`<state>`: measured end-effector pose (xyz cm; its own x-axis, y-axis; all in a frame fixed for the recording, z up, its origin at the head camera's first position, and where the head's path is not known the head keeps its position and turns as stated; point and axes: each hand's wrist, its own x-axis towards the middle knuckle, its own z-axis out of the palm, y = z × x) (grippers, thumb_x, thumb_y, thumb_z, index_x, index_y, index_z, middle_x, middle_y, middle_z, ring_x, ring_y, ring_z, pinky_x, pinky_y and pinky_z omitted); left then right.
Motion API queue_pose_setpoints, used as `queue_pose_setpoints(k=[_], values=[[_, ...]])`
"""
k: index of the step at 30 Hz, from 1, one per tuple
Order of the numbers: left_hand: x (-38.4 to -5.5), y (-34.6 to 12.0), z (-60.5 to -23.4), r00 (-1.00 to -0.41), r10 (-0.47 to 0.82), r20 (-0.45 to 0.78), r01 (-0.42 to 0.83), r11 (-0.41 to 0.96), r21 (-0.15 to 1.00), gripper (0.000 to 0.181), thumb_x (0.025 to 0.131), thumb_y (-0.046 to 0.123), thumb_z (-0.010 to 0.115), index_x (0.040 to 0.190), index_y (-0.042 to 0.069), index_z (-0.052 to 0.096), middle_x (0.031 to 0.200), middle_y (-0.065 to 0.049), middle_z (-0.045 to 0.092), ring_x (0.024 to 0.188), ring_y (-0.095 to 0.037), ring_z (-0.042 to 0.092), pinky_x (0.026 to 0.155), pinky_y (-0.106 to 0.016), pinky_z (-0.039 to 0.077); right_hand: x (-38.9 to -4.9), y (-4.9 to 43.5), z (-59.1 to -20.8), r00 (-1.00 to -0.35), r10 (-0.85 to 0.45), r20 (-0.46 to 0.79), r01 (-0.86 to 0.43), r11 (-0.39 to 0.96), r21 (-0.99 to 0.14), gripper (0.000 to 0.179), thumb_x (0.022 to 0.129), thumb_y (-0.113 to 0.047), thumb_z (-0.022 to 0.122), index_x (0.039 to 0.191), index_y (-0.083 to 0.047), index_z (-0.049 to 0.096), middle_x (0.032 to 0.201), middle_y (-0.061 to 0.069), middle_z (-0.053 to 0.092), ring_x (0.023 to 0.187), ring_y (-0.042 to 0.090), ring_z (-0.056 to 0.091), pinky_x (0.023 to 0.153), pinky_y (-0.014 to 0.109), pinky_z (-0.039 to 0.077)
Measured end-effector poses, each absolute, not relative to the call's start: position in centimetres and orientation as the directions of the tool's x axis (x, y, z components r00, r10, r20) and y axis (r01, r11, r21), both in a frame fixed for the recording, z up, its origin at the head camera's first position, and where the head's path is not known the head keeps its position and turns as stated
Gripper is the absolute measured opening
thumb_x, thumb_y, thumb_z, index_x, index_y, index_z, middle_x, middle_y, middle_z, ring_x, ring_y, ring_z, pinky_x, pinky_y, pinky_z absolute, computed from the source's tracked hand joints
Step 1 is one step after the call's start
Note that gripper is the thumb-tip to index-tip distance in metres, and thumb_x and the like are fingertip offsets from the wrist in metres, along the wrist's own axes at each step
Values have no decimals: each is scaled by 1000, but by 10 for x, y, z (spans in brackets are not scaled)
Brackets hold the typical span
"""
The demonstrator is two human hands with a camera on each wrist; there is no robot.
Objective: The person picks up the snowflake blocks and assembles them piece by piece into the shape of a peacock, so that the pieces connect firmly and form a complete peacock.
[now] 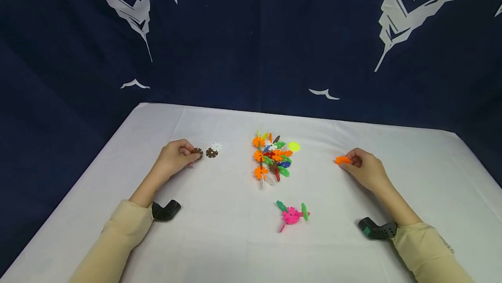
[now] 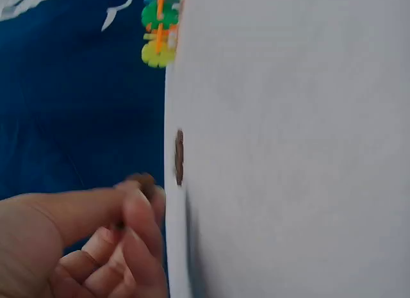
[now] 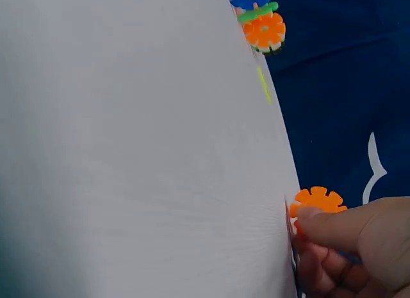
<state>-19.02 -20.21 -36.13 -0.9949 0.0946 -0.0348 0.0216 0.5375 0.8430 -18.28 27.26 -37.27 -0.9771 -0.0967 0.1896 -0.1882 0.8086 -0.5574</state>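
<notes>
On the left side of the table, my left hand [image 1: 176, 157] pinches a brown notched plastic disc [image 1: 198, 154] between thumb and fingers. Just right of it lie another brown disc [image 1: 211, 153] and a white disc [image 1: 217, 146], close together. My right hand [image 1: 365, 168] holds an orange notched disc [image 1: 342, 160] by its edge at the right. The right wrist view shows the thumb across this orange disc [image 3: 318, 198], with its lower part hidden. In the left wrist view, fingers mostly cover the held brown disc [image 2: 145, 181].
A cluster of joined multicoloured discs [image 1: 271, 156] stands mid-table, with a yellow disc [image 1: 294, 146] lying beside it. Nearer the front sits a small pink and green joined piece [image 1: 291, 216]. The white-covered table [image 1: 219, 239] ends before a dark blue patterned cloth [image 1: 251, 47].
</notes>
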Motion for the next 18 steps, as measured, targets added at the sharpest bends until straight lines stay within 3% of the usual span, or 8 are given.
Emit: queue_pose_setpoints(k=[3,6,12,18], values=[[-172,-185,-353,-966,212,-148,-93,247,965,12,87,-1,62,94,-7,55,77,-12,67,65,-14,65,65,-25,54,-165,266,-366,-967,-116,227,-236,741,-629,10,85,-4,67,90,3,62,72,7,62,58,15,55,51,23,43],[-146,-154,-346,-911,347,-223,-234,12,972,14,88,-4,59,100,-10,55,87,-18,68,72,-16,67,72,-30,54,-140,247,-352,-954,-156,257,-298,615,-730,8,89,0,62,95,4,65,74,10,66,60,15,60,50,22,48],[-100,-89,-335,-822,495,-280,-401,-155,903,26,89,0,60,113,-11,55,95,-22,66,78,-20,68,75,-27,53,-89,184,-329,-888,-276,366,-451,374,-811,15,85,7,64,96,-3,67,80,6,69,67,16,63,60,23,52],[-79,-65,-328,-817,504,-280,-440,-232,868,32,90,6,61,118,-9,56,97,-19,67,81,-20,68,77,-24,52,-64,152,-334,-842,-288,455,-530,294,-795,24,81,9,66,95,-10,67,80,1,69,74,13,64,73,20,50]])
